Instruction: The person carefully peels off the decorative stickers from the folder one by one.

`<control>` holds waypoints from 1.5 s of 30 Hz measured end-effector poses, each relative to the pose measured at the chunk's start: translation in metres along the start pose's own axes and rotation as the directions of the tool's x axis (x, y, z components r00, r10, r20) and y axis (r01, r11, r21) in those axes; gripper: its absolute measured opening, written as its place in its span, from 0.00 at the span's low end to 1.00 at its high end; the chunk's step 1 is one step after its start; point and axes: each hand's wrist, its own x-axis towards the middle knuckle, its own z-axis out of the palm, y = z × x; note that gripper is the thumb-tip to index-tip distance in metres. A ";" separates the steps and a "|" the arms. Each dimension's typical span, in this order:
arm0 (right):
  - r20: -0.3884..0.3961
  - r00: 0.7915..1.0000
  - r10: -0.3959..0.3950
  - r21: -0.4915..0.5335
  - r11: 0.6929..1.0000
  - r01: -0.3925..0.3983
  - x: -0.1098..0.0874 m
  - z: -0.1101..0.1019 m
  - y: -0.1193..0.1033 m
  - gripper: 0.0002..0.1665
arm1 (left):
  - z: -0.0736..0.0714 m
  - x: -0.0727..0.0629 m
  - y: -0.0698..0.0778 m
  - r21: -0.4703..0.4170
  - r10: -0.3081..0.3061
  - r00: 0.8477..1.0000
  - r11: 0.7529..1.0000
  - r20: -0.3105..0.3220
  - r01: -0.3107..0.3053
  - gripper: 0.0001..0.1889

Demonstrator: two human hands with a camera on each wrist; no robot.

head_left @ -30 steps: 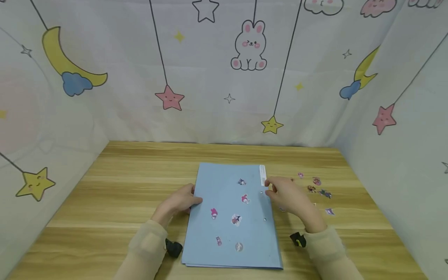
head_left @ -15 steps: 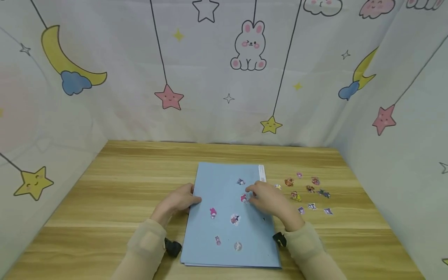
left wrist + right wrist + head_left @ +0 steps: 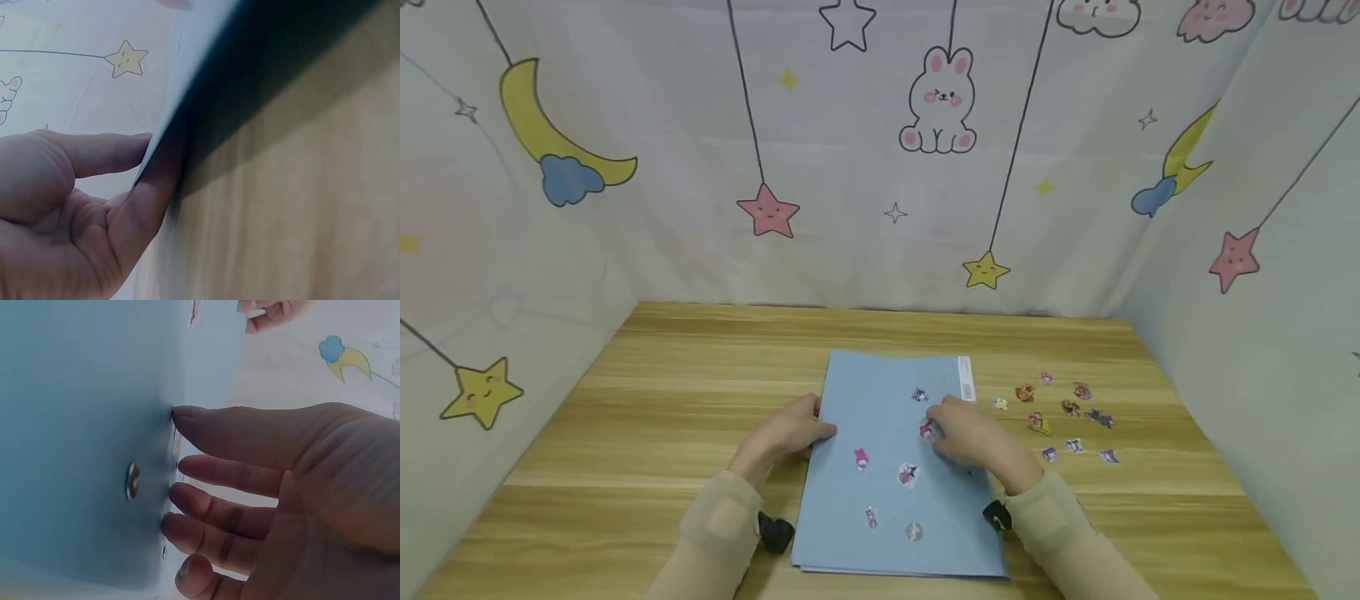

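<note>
A light blue folder [image 3: 865,383] lies in the middle of the table, with several small cartoon stickers on its cover. My left hand [image 3: 786,429] grips its left edge; in the left wrist view the thumb [image 3: 109,153] is on the cover and the fingers are under it. On the folder's right half, my right hand [image 3: 973,433] rests its fingertips at a pink sticker [image 3: 927,430], partly covering it. In the right wrist view, the thumb and loosely bent fingers [image 3: 219,506] stand spread against the cover, beside a metal snap [image 3: 132,480].
Right of the folder, several loose stickers [image 3: 1071,407] are scattered on the wooden table [image 3: 700,350]. A white barcode label [image 3: 966,379] is at the folder's upper right. Patterned cloth [image 3: 850,250] walls the table at the back and both sides.
My right hand has moved left from the folder's right edge onto the pink sticker, uncovering more of the loose stickers. The left hand has kept its grip on the folder's edge.
</note>
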 end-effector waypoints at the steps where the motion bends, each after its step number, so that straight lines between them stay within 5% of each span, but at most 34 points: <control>1: 0.007 1.000 -0.001 -0.001 1.000 0.001 0.000 0.001 -0.001 0.20 | 0.000 0.000 0.000 0.004 -0.001 1.000 1.000 -0.002 0.001 0.12; 12: 0.058 0.998 -0.018 -0.068 0.997 0.022 0.006 0.001 -0.009 0.08 | 0.001 0.000 0.000 0.009 0.010 1.000 1.000 -0.001 -0.010 0.10; 22: 0.034 0.998 -0.050 -0.085 0.995 0.053 -0.001 0.003 -0.005 0.15 | 0.001 -0.003 0.005 0.007 0.007 1.000 1.000 -0.001 -0.007 0.10; 29: 0.018 0.999 -0.031 -0.027 0.999 0.032 -0.003 0.009 0.000 0.18 | 0.002 -0.001 0.005 0.003 0.006 1.000 1.000 0.008 -0.006 0.11; 45: 0.042 0.997 -0.058 0.106 0.993 0.053 0.017 0.004 0.005 0.08 | -0.002 -0.002 0.002 0.001 0.010 1.000 1.000 0.000 -0.010 0.11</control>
